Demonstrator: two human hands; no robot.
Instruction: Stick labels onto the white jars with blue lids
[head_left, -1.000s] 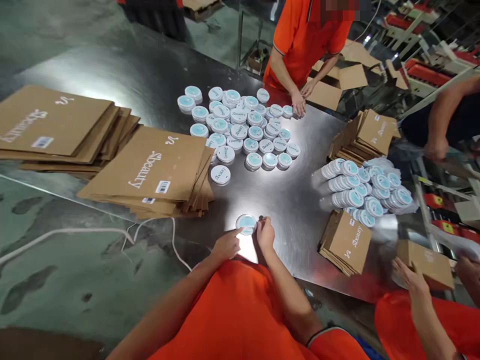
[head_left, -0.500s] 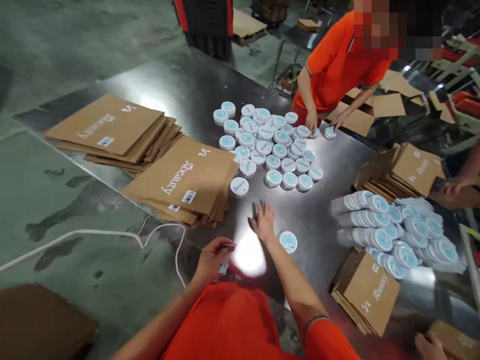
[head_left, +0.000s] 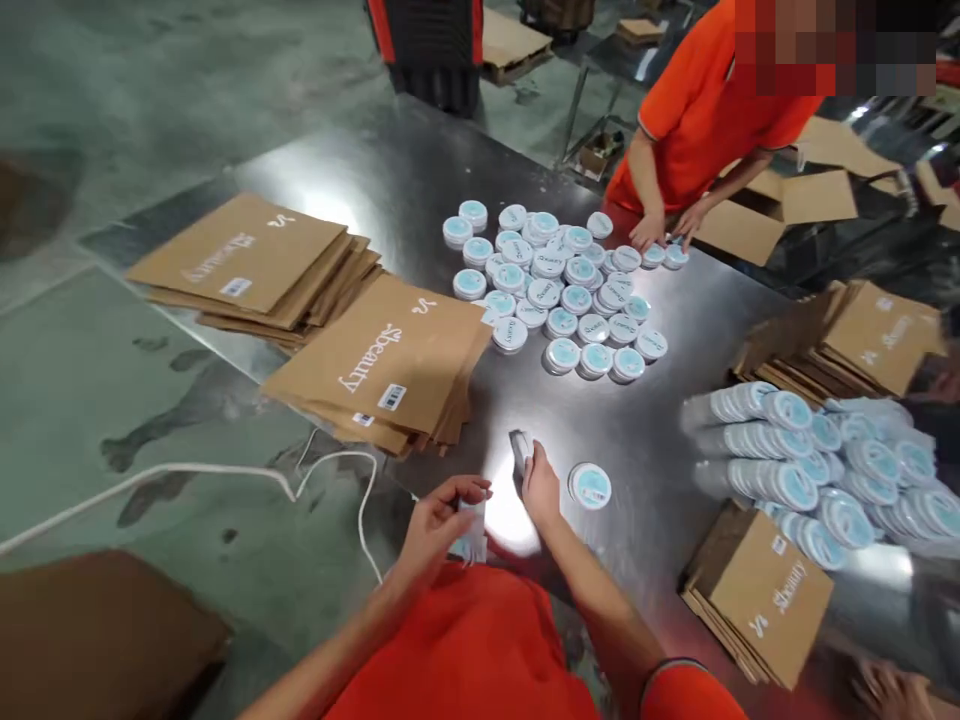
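Observation:
My left hand [head_left: 442, 520] is closed on a thin, pale strip with light-blue marks [head_left: 471, 535], which looks like stickers and hangs below the fingers in front of my body. In my right hand [head_left: 541, 485] a round, flat tin [head_left: 520, 452] is held tilted up on its edge, just above the metal table [head_left: 480, 410]. Most of its face is turned away. To the right of that hand lies one tin [head_left: 590, 486] with a light-blue label. Beyond my hands stands a large cluster of tins [head_left: 561, 322], some blue-labelled, some with white printed lids.
Flat cardboard stacks [head_left: 390, 350] lie at left, another stack [head_left: 765, 590] at right. Rows of wrapped tins [head_left: 795, 480] stand at right. A co-worker in orange [head_left: 712, 120] handles tins across the table. A white cable [head_left: 225, 468] runs beside the table's left edge.
My right hand, open and reaching over the table before, has closed on the white-lidded tin near the cardboard and drawn it back. The left hand still holds the strip, now more visible.

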